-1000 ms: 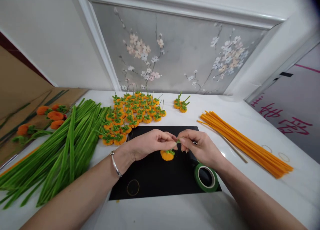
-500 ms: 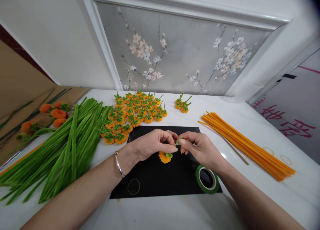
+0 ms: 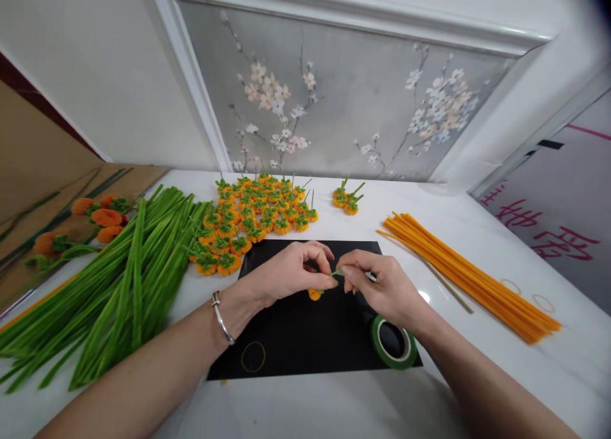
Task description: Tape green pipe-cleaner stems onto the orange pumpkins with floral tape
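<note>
My left hand is closed in a pinch over the black mat, holding a small orange pipe-cleaner flower that hangs head down. Most of this flower is now covered by the fingers. Opposite it, my right hand pinches a thin green strip that spans the short gap between the two hands. Something small and shiny shows at the right fingers, too small to make out. Just below the right hand, a roll of green tape lies on the corner of the mat.
Green pipe cleaners pile up on the left, beside orange flowers. Finished small flowers cluster behind the black mat, with several more flowers apart. Orange pipe cleaners lie right, by a thin stick.
The flower has turned and drawn up under my left fingers, so less of it shows. My right hand has rotated slightly, and more green strip shows between the hands.
</note>
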`<state>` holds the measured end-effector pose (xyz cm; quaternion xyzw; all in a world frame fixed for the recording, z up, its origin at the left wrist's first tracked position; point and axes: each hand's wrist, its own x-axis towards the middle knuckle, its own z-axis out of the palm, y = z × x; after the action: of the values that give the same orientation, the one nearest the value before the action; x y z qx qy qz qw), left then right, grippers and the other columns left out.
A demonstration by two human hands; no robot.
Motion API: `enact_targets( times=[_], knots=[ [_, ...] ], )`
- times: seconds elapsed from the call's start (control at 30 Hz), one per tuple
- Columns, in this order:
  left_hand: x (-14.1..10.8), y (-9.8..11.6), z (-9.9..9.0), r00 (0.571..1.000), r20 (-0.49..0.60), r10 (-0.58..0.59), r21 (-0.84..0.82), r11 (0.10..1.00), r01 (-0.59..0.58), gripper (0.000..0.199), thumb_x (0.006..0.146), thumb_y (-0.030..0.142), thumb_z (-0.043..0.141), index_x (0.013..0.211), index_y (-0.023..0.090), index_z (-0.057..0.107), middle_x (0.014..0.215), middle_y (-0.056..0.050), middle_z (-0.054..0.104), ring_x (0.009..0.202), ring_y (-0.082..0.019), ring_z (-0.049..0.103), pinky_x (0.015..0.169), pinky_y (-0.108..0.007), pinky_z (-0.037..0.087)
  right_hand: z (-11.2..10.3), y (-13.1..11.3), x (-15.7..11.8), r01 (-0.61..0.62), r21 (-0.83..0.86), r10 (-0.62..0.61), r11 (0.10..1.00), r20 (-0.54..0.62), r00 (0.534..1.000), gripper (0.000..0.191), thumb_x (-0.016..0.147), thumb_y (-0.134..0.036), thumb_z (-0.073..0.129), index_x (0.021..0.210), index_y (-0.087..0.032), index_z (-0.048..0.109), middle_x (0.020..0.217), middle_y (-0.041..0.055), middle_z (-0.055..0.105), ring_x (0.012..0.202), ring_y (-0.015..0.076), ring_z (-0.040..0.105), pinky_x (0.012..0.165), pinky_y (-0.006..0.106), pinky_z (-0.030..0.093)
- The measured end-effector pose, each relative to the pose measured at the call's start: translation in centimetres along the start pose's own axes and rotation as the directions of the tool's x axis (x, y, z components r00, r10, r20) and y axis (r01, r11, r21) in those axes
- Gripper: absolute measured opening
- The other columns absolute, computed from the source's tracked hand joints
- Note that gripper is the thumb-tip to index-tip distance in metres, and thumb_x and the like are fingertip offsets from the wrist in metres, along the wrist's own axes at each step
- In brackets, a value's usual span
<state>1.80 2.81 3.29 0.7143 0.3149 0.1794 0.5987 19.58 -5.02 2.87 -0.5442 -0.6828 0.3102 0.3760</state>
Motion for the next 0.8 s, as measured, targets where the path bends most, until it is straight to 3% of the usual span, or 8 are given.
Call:
enact_targets(
  times=[0.13,0.23,0.37,0.53,0.67,0.8],
  knots=[
    [-0.07,0.59,-0.71,0.97,0.244,0.012,-0.023,1.0,-0.007,0.021,0.078,0.031,0.062,0.089,0.016,0.071,0.101,-0.007,0.064,0.091,-0.018,0.058,0.082,-0.028,0.042,0.05,0.09,0.04,0.022,0.055,-0.022,0.998,0.006,1.0,0.019,0.087,-0.02,0.046,0.081,-0.02,0.063,0.063,-0.0007,0.059,0.06,0.0124,0.055,0.059,0.024,0.043],
    [0.0,0.47,-0.97,0.951,0.307,0.035,-0.072,0.997,-0.013,0.025,0.083,0.033,0.057,0.091,0.015,0.072,0.099,-0.007,0.067,0.089,-0.017,0.058,0.08,-0.026,0.042,0.29,0.08,0.01,0.023,0.103,-0.026,0.994,0.027,0.999,0.019,0.088,-0.021,0.046,0.079,-0.02,0.063,0.066,-0.0003,0.059,0.06,0.0119,0.055,0.059,0.023,0.044],
    [0.04,-0.07,-0.78,0.958,0.284,0.035,-0.118,0.993,-0.002,0.018,0.078,0.027,0.063,0.085,0.014,0.073,0.094,-0.007,0.067,0.084,-0.016,0.058,0.077,-0.026,0.044,0.62,0.07,-0.03,-0.039,0.108,0.037,0.993,0.023,0.999,0.012,0.088,-0.024,0.048,0.084,-0.02,0.059,0.062,-0.0018,0.06,0.059,0.0119,0.056,0.059,0.023,0.045],
    [-0.07,0.01,-0.34,0.983,0.176,0.051,-0.09,0.995,-0.036,0.013,0.075,0.025,0.064,0.075,0.015,0.072,0.1,-0.007,0.064,0.096,-0.02,0.057,0.085,-0.03,0.044,0.53,0.27,0.08,-0.115,0.161,0.108,0.98,0.047,0.993,0.009,0.088,-0.029,0.05,0.093,-0.02,0.05,0.06,-0.0032,0.061,0.055,0.0121,0.057,0.057,0.024,0.047],
    [-0.04,0.02,-0.08,0.997,0.068,0.027,-0.001,1.0,-0.027,0.014,0.074,0.026,0.064,0.068,0.014,0.069,0.1,-0.007,0.061,0.098,-0.021,0.058,0.083,-0.029,0.046,0.33,0.32,0.12,-0.146,0.15,0.138,0.978,0.062,0.989,0.012,0.087,-0.031,0.051,0.089,-0.019,0.053,0.06,-0.0014,0.063,0.054,0.0122,0.058,0.057,0.024,0.048],
    [0.04,-0.19,0.03,0.998,0.05,0.035,0.068,0.997,-0.038,0.013,0.074,0.025,0.063,0.068,0.014,0.065,0.101,-0.008,0.059,0.097,-0.02,0.058,0.078,-0.029,0.046,0.22,0.17,0.07,-0.156,0.102,0.144,0.983,0.108,0.984,0.018,0.088,-0.03,0.048,0.077,-0.018,0.057,0.062,0.0002,0.063,0.055,0.0123,0.059,0.057,0.024,0.047]
  ],
)
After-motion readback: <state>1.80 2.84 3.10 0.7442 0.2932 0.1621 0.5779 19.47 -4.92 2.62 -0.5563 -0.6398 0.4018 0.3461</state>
